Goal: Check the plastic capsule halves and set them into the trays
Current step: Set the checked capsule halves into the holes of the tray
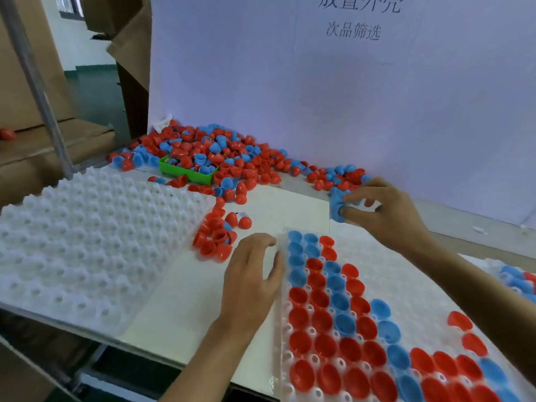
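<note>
Leftmost, an empty white dimpled plastic tray [87,242] lies on the bench [290,210]. Beyond it spreads a heap of red and blue plastic capsule halves [220,158]. The left hand [252,274], fingers relaxed, touches the part-filled clear tray [420,274]. The right hand [385,210] pinches stacked blue capsule halves [336,206].

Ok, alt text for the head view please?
Right hand grips stacked blue capsule halves beyond a partly filled tray; left hand rests at its edge. Loose red and blue halves lie behind, an empty white tray left.
</note>
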